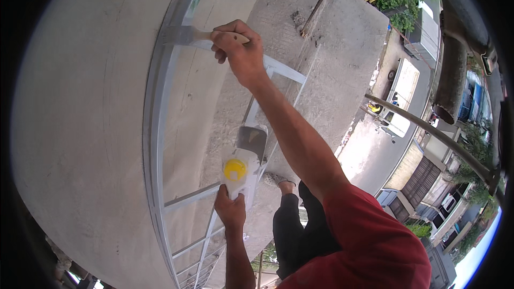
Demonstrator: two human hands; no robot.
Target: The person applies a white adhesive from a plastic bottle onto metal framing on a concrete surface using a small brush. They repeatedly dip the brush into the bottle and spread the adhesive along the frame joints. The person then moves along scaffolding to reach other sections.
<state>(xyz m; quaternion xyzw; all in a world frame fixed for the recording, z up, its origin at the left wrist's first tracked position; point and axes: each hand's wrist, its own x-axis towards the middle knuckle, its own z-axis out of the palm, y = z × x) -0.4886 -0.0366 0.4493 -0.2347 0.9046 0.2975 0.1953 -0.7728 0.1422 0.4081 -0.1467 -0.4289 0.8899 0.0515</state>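
Head view, right hand: we see the right hand (238, 48) clenched around the pale wooden handle of a paintbrush (184, 35), arm stretched up and away from the body, wrist bent toward the wall.
Head view, brush: its bristles lie flat on a crossbar of the metal window frame (155, 128), just left of the right hand.
Head view, left hand: the left hand (230, 208) is low and close to the body, forearm rising from the lower edge, fingers closed on the bottom of a cut-open white plastic jug (243, 166) with a yellow cap, grey paint showing inside its opening.
Head view, jug: held between the two hands, below the right forearm, beside the frame bars.
Head view, progress: we judge the upper frame bars near the right hand already coated in light grey; whether the lower bars below the left hand are finished we cannot tell.
Head view, surroundings: bare concrete wall (80, 128) left of both hands; the person's foot rests on a ledge, street far below.
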